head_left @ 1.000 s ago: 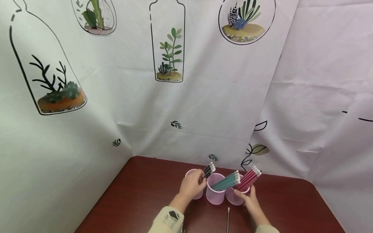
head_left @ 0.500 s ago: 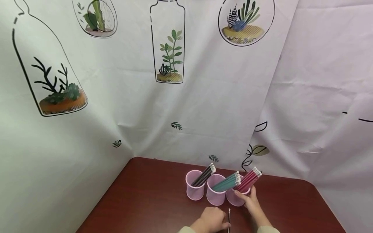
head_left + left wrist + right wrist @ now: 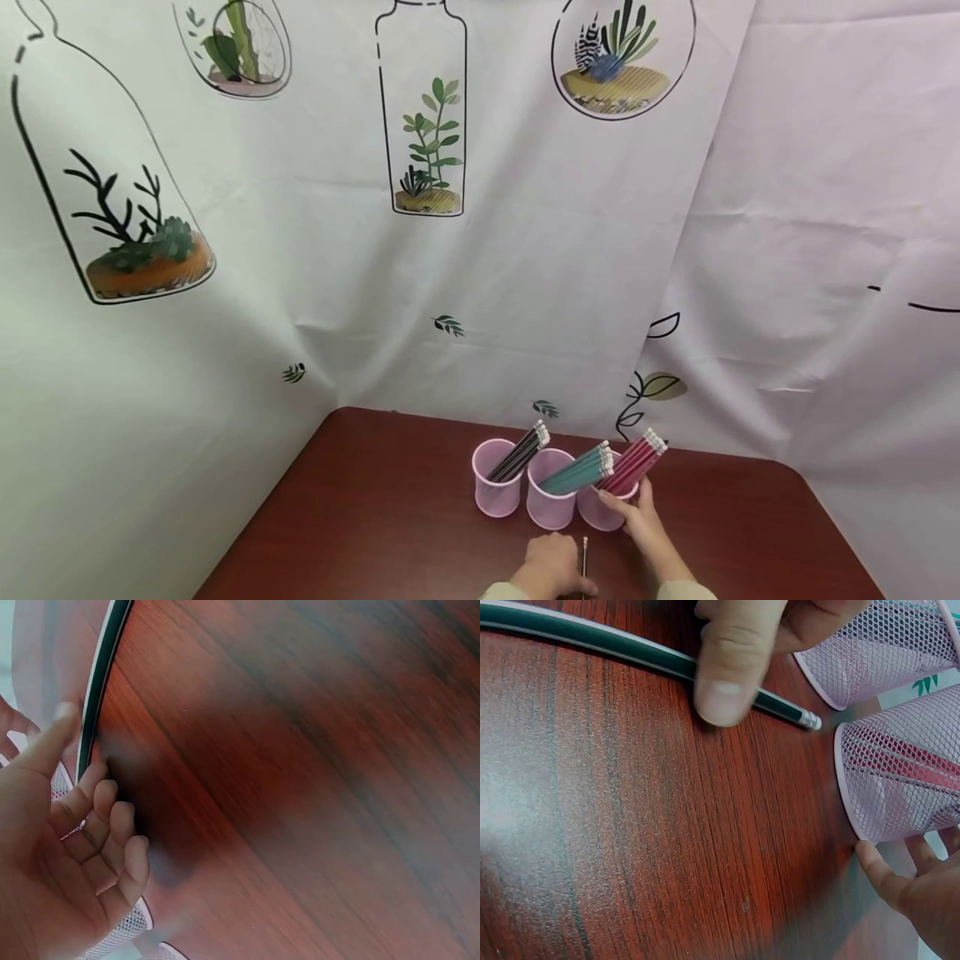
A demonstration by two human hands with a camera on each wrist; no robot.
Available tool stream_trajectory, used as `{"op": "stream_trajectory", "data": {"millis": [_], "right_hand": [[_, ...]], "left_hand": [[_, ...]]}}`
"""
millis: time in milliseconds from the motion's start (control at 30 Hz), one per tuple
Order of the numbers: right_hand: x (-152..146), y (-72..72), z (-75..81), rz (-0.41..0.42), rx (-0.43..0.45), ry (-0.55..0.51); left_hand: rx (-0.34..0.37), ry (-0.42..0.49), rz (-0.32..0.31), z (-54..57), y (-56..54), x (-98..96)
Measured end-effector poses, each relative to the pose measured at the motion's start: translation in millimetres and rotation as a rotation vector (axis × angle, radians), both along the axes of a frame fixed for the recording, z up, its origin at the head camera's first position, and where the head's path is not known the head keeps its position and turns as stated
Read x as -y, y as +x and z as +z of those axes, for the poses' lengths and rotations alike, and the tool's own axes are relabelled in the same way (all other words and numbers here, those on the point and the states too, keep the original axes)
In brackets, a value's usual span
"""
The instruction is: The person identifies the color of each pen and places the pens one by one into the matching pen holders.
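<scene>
A single black striped pencil [image 3: 637,649] with a white eraser lies on the table. My left hand [image 3: 551,567] is at it, thumb on one side and fingertips on the other, pinching it; the left wrist view shows the pencil [image 3: 96,682] between thumb and index finger. My right hand [image 3: 643,527] holds the right-hand pink mesh pencil cup [image 3: 597,512], thumb at the front and fingers round the right side. Red pencils [image 3: 636,462] lean in that cup. Teal pencils [image 3: 579,471] lean in the middle cup [image 3: 551,510], black pencils [image 3: 517,457] in the left cup [image 3: 497,500].
The three cups stand in a row on the dark red wooden table [image 3: 375,508], near its back edge. Behind and to the left hangs a white cloth [image 3: 525,275] printed with plants in jars.
My left hand has left the black pencils in the left cup, come down toward the front and taken hold of the lone pencil. My right hand has stayed at the right cup.
</scene>
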State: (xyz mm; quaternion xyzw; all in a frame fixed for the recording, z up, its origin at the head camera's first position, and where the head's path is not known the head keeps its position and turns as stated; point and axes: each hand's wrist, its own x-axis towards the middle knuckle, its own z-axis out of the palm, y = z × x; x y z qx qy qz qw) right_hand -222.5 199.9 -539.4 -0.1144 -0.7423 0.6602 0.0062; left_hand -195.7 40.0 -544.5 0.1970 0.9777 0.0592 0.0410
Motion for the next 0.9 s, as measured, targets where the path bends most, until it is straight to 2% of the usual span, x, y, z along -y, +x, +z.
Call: {"op": "stream_trajectory", "data": {"millis": [133,267,333,400,533,700,800,900], "right_hand": [[0.4,-2.2,0.5,0.021,0.028,0.007],[1.3,-3.3,2.1,0.027,0.046,0.006],[1.6,-3.4,1.7,0.027,0.044,-0.001],[1.7,-2.9,0.3,0.028,0.033,-0.001],[0.8,-1.2,-6.1,0.019,-0.012,-0.007],[-1.3,-1.5,-12.7,-0.006,-0.045,-0.036],[-1.4,-0.7,-10.9,-0.005,-0.064,-0.021],[-0.3,0.2,-7.9,-0.012,-0.085,0.006]], "left_hand": [[-0.025,0.020,0.035,1.7,0.1,1.5],[0.000,0.078,0.094,3.9,0.0,5.5],[0.030,0.106,0.102,6.0,-0.5,8.5],[0.054,0.134,0.087,8.3,-1.2,13.0],[0.127,0.223,0.018,16.3,-4.6,28.0],[0.254,0.343,-0.075,39.7,-18.6,51.8],[0.374,0.442,-0.146,62.2,-31.7,65.9],[0.444,0.527,-0.202,87.0,-49.8,80.3]]}}
